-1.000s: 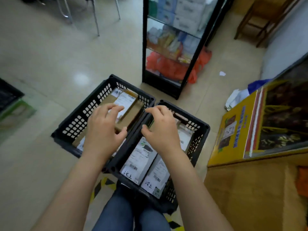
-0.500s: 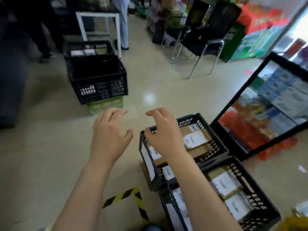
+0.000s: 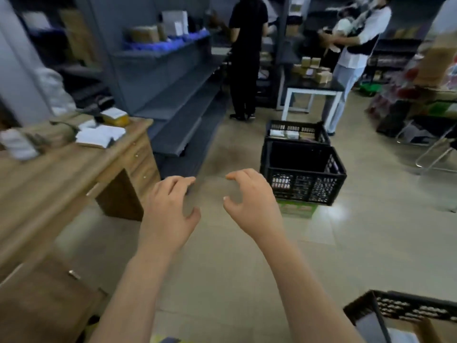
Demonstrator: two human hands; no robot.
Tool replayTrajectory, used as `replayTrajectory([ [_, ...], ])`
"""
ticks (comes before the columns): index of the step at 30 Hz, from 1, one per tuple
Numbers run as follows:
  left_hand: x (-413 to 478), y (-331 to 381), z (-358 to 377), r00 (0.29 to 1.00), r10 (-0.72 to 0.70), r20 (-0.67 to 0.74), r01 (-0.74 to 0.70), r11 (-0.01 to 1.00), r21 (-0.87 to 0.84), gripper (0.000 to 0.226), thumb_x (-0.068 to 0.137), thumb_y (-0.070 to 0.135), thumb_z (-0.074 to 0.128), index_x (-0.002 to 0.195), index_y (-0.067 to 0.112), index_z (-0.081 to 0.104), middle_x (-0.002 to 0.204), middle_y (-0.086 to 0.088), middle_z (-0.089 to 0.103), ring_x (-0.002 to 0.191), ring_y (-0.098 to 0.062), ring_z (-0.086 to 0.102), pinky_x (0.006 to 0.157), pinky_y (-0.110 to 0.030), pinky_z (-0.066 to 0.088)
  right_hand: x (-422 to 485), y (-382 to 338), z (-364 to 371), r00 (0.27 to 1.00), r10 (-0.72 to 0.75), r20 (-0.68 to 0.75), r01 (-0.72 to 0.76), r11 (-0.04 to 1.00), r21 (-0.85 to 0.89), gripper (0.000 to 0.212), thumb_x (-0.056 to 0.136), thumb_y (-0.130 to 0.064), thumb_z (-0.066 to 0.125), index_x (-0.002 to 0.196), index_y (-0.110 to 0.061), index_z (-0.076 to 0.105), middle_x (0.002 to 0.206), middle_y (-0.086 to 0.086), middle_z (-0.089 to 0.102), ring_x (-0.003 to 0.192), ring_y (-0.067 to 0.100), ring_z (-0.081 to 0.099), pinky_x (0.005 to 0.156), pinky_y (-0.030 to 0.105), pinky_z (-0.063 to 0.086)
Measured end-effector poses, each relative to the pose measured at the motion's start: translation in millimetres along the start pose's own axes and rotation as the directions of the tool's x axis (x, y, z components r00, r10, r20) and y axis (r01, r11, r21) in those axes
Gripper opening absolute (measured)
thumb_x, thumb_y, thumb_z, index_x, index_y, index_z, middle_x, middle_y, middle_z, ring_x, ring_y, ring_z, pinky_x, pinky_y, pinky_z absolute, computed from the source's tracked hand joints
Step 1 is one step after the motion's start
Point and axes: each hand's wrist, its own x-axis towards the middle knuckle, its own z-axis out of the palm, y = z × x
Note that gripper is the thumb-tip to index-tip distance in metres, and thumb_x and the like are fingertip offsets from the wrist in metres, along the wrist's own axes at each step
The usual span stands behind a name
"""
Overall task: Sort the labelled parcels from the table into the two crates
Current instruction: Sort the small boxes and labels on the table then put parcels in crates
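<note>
Now both hands are up in the air and hold nothing. The left hand (image 3: 168, 214) and the right hand (image 3: 252, 209) have loose, bent fingers, I think so they are ready to grab a parcel. White parcels (image 3: 100, 134) lie on the wooden table (image 3: 61, 184) at 10 o'clock, well apart from the hands. They are blurry, so I cannot read any labels. One crate (image 3: 408, 309) peeks in at 5 o'clock, low and near, likely so dropping parcels in is easy. Other black crates (image 3: 304, 177) sit at 2 o'clock, farther off.
</note>
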Motion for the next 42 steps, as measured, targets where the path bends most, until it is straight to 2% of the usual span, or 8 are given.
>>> replayTrajectory([
  [7,25,-80,-42,0.972,-0.199,-0.121,0.214,0.969,0.123,0.057,0.071,0.019,0.081,0.124,0.017,0.059,0.117,-0.003,0.056,0.107,-0.025,0.052,0.091,-0.041,0.043,74,-68,69,0.965,-0.220,0.145,0.204,0.972,0.115,0.038,0.083,-0.019,0.067,0.121,-0.019,0.060,0.117,-0.002,0.055,0.109,0.018,0.049,0.097,0.032,0.041],
  [9,36,-95,-43,0.963,-0.234,-0.136,0.253,0.957,0.145,0.056,0.074,0.022,0.079,0.125,0.020,0.058,0.119,0.000,0.055,0.109,-0.023,0.052,0.095,-0.043,0.045,96,-76,85,0.946,-0.266,0.187,0.245,0.961,0.131,0.038,0.085,-0.021,0.066,0.122,-0.020,0.058,0.118,-0.003,0.054,0.110,0.017,0.048,0.098,0.032,0.041],
  [14,93,-124,-32,0.938,-0.305,-0.166,0.337,0.916,0.217,0.057,0.079,0.031,0.074,0.131,0.026,0.052,0.126,0.006,0.048,0.115,-0.017,0.044,0.095,-0.031,0.036,164,-77,119,0.900,-0.373,0.224,0.348,0.926,0.147,0.037,0.086,-0.024,0.065,0.123,-0.022,0.057,0.119,-0.004,0.054,0.112,0.016,0.048,0.099,0.033,0.041],
  [18,150,-140,-17,0.914,-0.332,-0.234,0.387,0.888,0.250,0.052,0.078,0.029,0.074,0.126,0.022,0.056,0.125,0.003,0.050,0.118,-0.019,0.043,0.097,-0.037,0.038,232,-62,135,0.871,-0.426,0.244,0.394,0.903,0.172,0.038,0.084,-0.023,0.066,0.122,-0.022,0.058,0.118,-0.004,0.054,0.110,0.017,0.048,0.100,0.037,0.041],
  [25,235,-154,18,0.860,-0.382,-0.338,0.476,0.840,0.262,0.054,0.080,0.029,0.074,0.129,0.018,0.055,0.128,0.000,0.050,0.120,-0.019,0.040,0.098,-0.033,0.033,337,-35,158,0.831,-0.494,0.255,0.450,0.867,0.214,0.042,0.085,-0.022,0.065,0.126,-0.022,0.057,0.120,-0.004,0.053,0.112,0.016,0.047,0.100,0.035,0.040],
  [32,285,-184,41,0.841,-0.427,-0.333,0.515,0.820,0.249,0.053,0.082,0.032,0.071,0.131,0.022,0.054,0.129,0.003,0.048,0.122,-0.017,0.039,0.099,-0.032,0.032,403,-27,191,0.814,-0.517,0.264,0.455,0.851,0.261,0.042,0.087,-0.022,0.065,0.128,-0.023,0.056,0.121,-0.002,0.053,0.114,0.016,0.046,0.102,0.036,0.040],
  [42,365,-295,62,0.849,-0.433,-0.304,0.507,0.829,0.237,0.051,0.080,0.030,0.073,0.127,0.020,0.056,0.130,0.001,0.050,0.121,-0.020,0.041,0.097,-0.035,0.036,498,-56,278,0.813,-0.495,0.306,0.427,0.864,0.265,0.044,0.086,-0.018,0.064,0.129,-0.023,0.055,0.126,-0.003,0.051,0.121,0.017,0.043,0.106,0.037,0.037],
])
